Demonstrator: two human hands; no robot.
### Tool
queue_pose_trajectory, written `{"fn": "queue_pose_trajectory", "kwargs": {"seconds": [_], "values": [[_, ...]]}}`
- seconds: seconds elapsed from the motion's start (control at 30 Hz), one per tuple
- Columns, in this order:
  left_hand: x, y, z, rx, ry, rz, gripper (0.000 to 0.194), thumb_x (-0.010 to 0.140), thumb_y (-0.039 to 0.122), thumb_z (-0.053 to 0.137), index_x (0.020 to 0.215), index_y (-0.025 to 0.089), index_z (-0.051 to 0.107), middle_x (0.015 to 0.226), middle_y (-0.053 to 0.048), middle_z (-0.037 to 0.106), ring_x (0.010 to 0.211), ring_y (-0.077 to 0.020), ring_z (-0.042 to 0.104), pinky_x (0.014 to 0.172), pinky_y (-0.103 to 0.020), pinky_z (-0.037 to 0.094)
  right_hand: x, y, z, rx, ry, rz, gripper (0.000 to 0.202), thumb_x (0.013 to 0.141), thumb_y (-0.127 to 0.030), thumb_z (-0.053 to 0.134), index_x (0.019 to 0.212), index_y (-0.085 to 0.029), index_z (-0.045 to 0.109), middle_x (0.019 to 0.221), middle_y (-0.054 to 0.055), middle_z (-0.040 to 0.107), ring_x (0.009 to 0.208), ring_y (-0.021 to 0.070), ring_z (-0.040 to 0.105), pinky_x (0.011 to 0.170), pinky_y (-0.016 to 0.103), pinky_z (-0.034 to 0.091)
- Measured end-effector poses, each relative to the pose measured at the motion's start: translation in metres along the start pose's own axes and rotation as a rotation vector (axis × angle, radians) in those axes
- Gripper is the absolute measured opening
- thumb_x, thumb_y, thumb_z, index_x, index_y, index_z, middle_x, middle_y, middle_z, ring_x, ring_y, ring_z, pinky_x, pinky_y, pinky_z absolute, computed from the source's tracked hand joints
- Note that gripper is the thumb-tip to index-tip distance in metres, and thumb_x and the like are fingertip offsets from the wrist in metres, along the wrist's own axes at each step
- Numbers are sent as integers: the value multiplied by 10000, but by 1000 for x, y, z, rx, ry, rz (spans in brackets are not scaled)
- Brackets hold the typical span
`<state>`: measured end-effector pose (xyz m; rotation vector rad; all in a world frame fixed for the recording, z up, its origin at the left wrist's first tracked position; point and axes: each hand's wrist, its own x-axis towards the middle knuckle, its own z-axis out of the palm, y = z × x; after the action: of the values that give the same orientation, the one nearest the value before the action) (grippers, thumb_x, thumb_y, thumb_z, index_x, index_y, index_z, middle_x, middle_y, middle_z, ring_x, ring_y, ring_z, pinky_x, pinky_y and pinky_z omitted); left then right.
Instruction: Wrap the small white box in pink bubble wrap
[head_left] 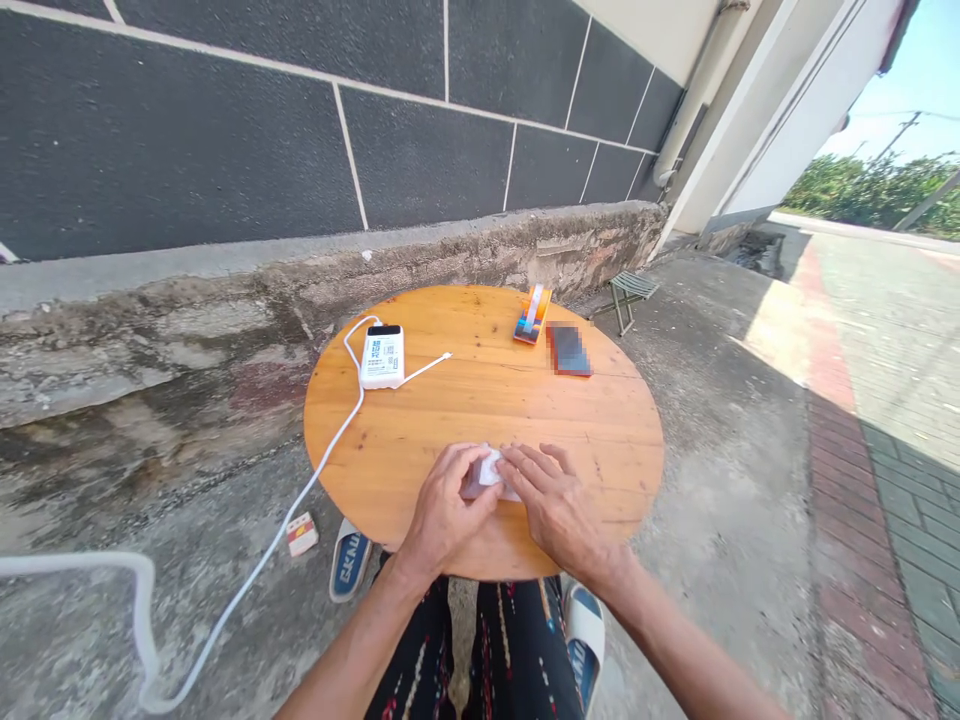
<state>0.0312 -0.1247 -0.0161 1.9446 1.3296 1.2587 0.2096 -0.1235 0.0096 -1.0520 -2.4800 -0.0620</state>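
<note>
Near the front edge of the round table, my left hand curves its thumb and fingers around a small white folded piece, which could be paper or plastic. From the other side, my right hand presses its fingertips on the same piece, its outer fingers stretched forward. A pale, thin part shows between the hands, low against the wood. The fingers cover much of the piece, so its full shape is hidden.
On the wooden table lie a white power bank with a cable, an orange tape dispenser and a phone. A folding stool stands behind right. A small box lies on the ground, left.
</note>
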Motion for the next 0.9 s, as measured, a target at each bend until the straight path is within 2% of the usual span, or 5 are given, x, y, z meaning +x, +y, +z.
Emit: {"fn": "queue_pose_trajectory", "kwargs": {"seconds": [0.1, 0.27, 0.5, 0.67, 0.9], "values": [[-1, 0, 0, 20, 16, -6, 355, 791, 200, 610, 1140, 221, 548, 1092, -50, 597, 997, -178, 582, 860, -314, 496, -12, -6, 5, -26, 53, 49, 502, 861, -16, 370, 1281, -236, 534, 1376, 82, 512, 1314, 253, 385, 1044, 475, 287], [-1, 2, -3, 46, 8, 8, 375, 803, 220, 606, 1174, 227, 550, 1133, -66, 566, 1063, -192, 558, 904, -341, 488, -34, -9, 10, 60, 216, 255, 398, 867, -69, 390, 1150, -234, 615, 1404, 118, 447, 1248, 263, 450, 1000, 482, 355], [-7, 5, -6, 104, 49, 49, 468, 756, 245, 627, 1212, 210, 527, 1219, -90, 516, 1170, -236, 506, 984, -394, 459, -56, -4, 34, 335, 289, 492, 408, 864, -260, 516, 1268, -212, 493, 1378, 122, 476, 1269, 263, 443, 1041, 476, 363], [-7, -1, -3, 110, -16, 47, 706, 717, 159, 583, 1380, 181, 339, 1337, -128, 481, 1232, -257, 477, 1028, -436, 418, -48, -7, 30, 319, 226, 517, 449, 831, -330, 578, 1254, -203, 499, 1258, 117, 584, 1163, 280, 521, 995, 485, 363], [2, -11, 8, 122, 17, -24, 624, 814, 205, 540, 1403, 214, 331, 1349, -114, 510, 1253, -242, 472, 1065, -463, 373, -10, -3, 26, 202, 144, 472, 267, 851, -220, 527, 1111, -217, 586, 1083, 77, 664, 1030, 264, 552, 893, 418, 388]]}}
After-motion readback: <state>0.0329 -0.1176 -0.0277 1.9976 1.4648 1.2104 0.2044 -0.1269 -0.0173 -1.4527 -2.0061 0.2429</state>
